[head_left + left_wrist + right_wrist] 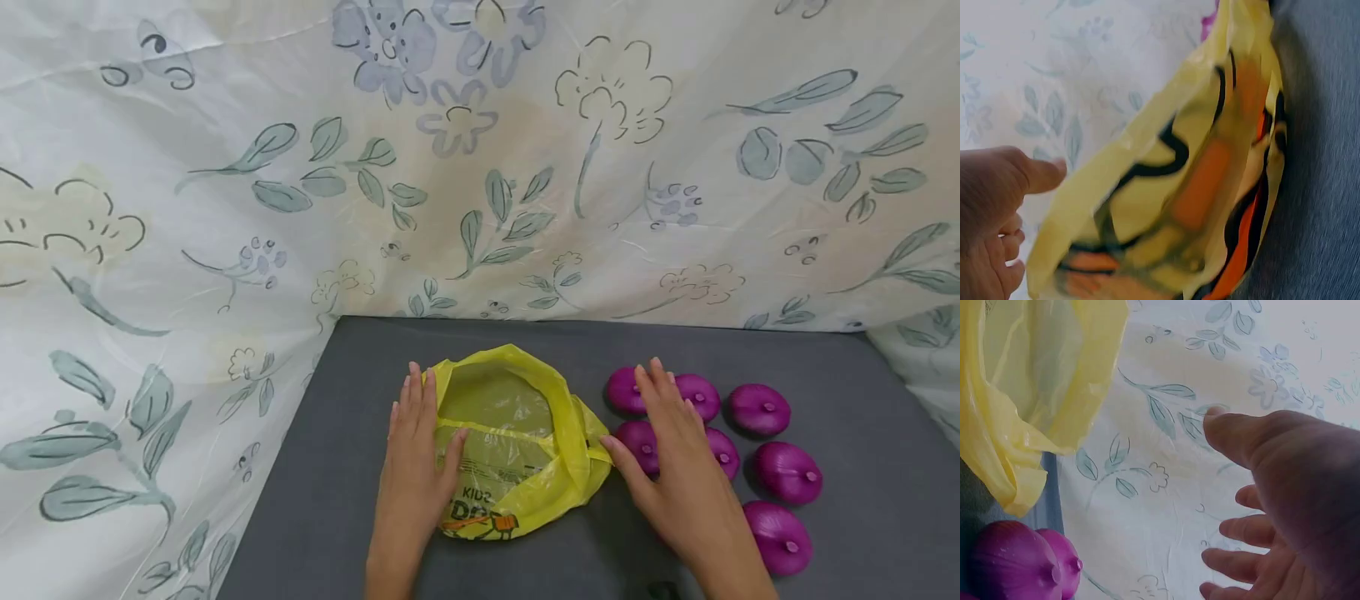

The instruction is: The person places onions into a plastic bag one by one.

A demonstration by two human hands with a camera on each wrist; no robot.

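A yellow plastic bag (pixel 525 492) with dark lettering and orange print stands on the dark table, its mouth spread wide and facing up. My left hand (pixel 412 458) is at the bag's left side, fingers straight, the thumb over the rim in the head view. At the other side my right hand (pixel 678 467) has its fingers extended, with the thumb tip right at the bag's folded edge. Beneath and beyond this hand lie several purple onions (pixel 787 472), some partly hidden by it. In the right wrist view, two onions (pixel 1013 562) sit below the bag (pixel 1094 381).
The dark grey table (pixel 337 517) ends at a white floral cloth (pixel 450 233) that hangs behind it and along the left. A small black object (pixel 663 590) shows at the bottom edge, near my right forearm.
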